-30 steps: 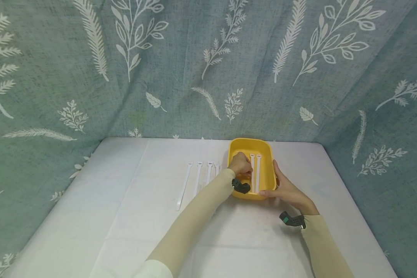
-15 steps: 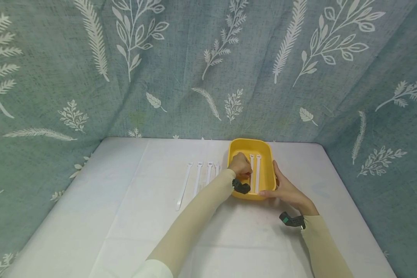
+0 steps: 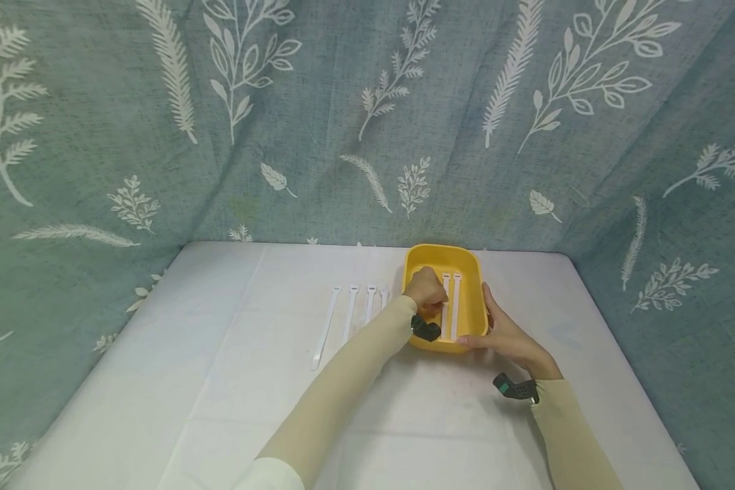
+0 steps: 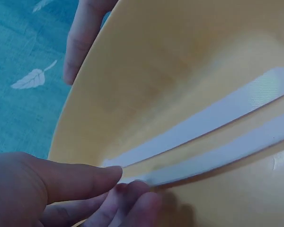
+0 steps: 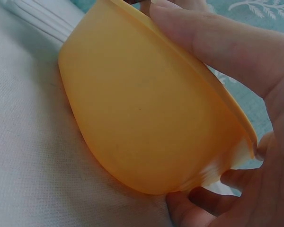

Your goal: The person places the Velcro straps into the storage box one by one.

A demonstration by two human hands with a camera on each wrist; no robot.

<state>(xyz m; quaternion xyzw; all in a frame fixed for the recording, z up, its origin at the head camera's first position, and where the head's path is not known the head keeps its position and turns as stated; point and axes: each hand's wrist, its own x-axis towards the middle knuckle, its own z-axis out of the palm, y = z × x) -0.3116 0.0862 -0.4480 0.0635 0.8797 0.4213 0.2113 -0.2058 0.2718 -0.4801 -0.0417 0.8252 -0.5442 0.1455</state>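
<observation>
Two white strips (image 3: 456, 306) lie in the yellow box (image 3: 470, 303); the left hand (image 3: 425, 289), thumb nearly against fingers, pinches the left one; the right hand (image 3: 505, 337) grips the box round its near right corner; boxing looks partly done, with at least four other strips (image 3: 327, 327) left on the surface (image 3: 251, 408).

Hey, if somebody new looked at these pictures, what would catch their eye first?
Probably the bright yellow tray toward the back of the white table, with the left grip pinching one of two white strips inside and the right grip holding the tray's near right corner. Next, the leaf-patterned teal fabric hanging behind the table.
</observation>
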